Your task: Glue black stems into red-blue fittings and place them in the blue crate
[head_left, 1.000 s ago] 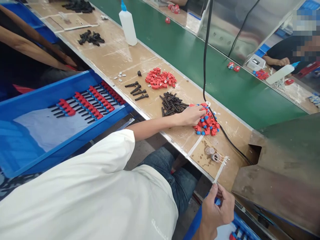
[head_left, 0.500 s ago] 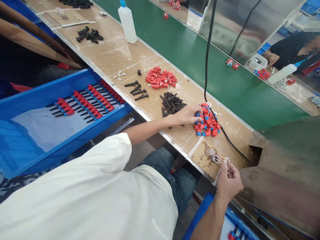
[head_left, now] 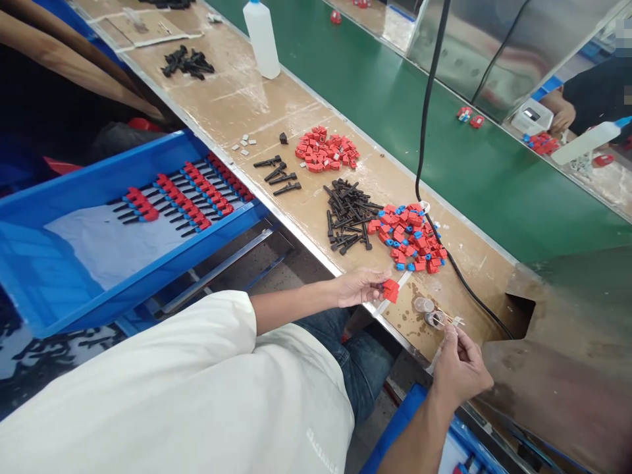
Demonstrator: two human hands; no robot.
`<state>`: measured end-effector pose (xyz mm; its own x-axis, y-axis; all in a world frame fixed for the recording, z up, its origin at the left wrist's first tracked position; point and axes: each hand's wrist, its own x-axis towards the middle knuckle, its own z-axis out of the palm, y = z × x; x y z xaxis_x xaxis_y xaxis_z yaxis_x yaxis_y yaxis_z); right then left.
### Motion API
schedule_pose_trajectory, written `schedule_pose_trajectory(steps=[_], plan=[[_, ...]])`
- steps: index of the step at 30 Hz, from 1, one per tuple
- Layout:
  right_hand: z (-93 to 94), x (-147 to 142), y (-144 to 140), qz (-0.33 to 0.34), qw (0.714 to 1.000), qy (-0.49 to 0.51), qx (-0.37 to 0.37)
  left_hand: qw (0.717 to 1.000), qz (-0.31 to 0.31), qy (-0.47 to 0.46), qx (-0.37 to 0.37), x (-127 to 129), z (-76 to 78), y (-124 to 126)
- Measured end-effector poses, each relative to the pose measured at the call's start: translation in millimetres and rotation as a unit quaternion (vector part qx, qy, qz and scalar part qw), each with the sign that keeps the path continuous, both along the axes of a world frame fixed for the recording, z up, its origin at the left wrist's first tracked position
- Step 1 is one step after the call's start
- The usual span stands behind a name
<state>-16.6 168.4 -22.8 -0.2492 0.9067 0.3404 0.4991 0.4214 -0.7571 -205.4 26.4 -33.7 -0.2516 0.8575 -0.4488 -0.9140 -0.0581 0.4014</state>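
Between the fingertips of my left hand [head_left: 360, 288] is a red plastic piece [head_left: 391, 290], held above the front edge of the bench. A pile of red-and-blue pieces [head_left: 415, 238] lies just beyond that hand. Over the bench's right end, my right hand [head_left: 461, 368] pinches a thin stick [head_left: 449, 319], which reaches toward a small clear cup [head_left: 436, 320]. The stick's far tip is hard to make out. A second little cup [head_left: 423, 305] stands beside it, with wet spots around.
Black rod parts [head_left: 348, 214] and red pieces [head_left: 326, 150] lie heaped on the bench. A blue crate [head_left: 59, 257] at left holds rows of joined parts. A black cable [head_left: 425, 131] hangs to the bench. Beyond runs a green belt [head_left: 345, 79]. Co-workers' arms show left and right.
My left hand has left the red-and-blue pile and come back toward me with a red piece. My right hand stays by the cups with its stick. The view has shifted slightly.
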Motion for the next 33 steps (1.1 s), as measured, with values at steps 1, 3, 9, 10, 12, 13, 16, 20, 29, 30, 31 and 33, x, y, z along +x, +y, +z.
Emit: schedule_pose_trajectory(steps=[1, 3, 9, 10, 12, 13, 16, 20, 29, 30, 31, 33], plan=[[1.7, 0, 0, -0.003, 1.000, -0.003, 0.017, 1.000, -0.006, -0.007, -0.003, 3, 0.7, 0], [5.0, -1, -1, -0.007, 0.999, -0.017, 0.045, 1.000, -0.018, -0.020, -0.001, 7, 3.4, 1], [7.8, -2, 0, 0.002, 0.997, -0.046, 0.069, 0.996, -0.066, -0.041, 0.037, 7, 7.9, 0], [7.5, -2, 0, -0.001, 0.997, -0.047, 0.068, 0.997, -0.066, -0.034, 0.036, 7, 8.0, 0], [7.0, -2, 1, 0.000, 0.997, -0.050, 0.066, 0.998, -0.048, 0.025, 0.025, 3, 8.8, 0], [7.0, -2, 1, 0.003, 0.996, -0.052, 0.067, 0.995, -0.035, 0.089, 0.013, 0, 9.7, 0], [7.8, -4, 3, 0.016, 0.995, -0.056, 0.075, 0.923, -0.032, 0.381, -0.052, -15, 13.2, 2], [7.8, -6, 5, 0.021, 0.993, -0.068, 0.091, 0.717, -0.026, 0.671, -0.185, -31, 12.4, 11], [1.0, -7, 11, 0.021, 0.992, -0.066, 0.108, 0.662, 0.080, 0.723, -0.182, -15, 1.2, -4], [1.4, -8, 11, 0.021, 0.991, -0.067, 0.111, 0.647, 0.087, 0.733, -0.193, -21, 3.1, -12], [1.9, -8, 12, 0.019, 0.991, -0.066, 0.117, 0.624, 0.093, 0.743, -0.221, -28, 5.7, -20], [2.9, -8, 12, 0.019, 0.990, -0.058, 0.124, 0.568, 0.086, 0.760, -0.303, -48, 11.8, -35]])
